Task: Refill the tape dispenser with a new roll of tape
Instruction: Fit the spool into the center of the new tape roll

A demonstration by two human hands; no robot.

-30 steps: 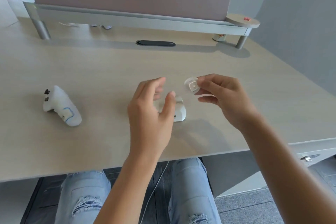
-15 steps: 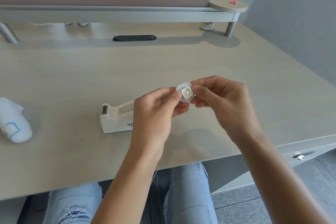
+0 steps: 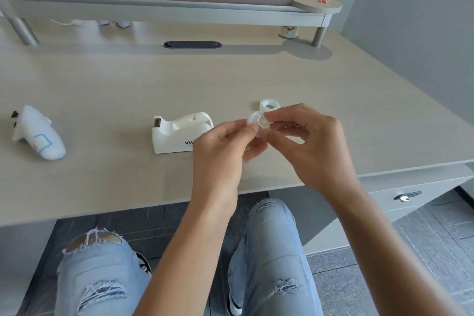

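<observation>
A white tape dispenser point(image 3: 177, 133) stands on the light wooden desk point(image 3: 128, 90), its cradle empty and its cutter end pointing left. Just right of it, above the desk, my left hand point(image 3: 220, 151) and my right hand point(image 3: 310, 143) pinch a small white round spool with a clear ring on it point(image 3: 259, 124) between their fingertips. A clear roll of tape point(image 3: 266, 106) lies flat on the desk right behind the spool, partly hidden by my fingers.
A white handheld controller point(image 3: 38, 134) lies at the desk's left. A raised shelf point(image 3: 179, 7) with a partition runs along the back, above a black cable slot point(image 3: 191, 44). A small cup point(image 3: 287, 31) stands under the shelf's round right end. The desk's front edge is close to my knees.
My left hand has come off the dispenser and joined the right hand on the spool. The view has shifted, so the dispenser and the tape roll on the desk now show.
</observation>
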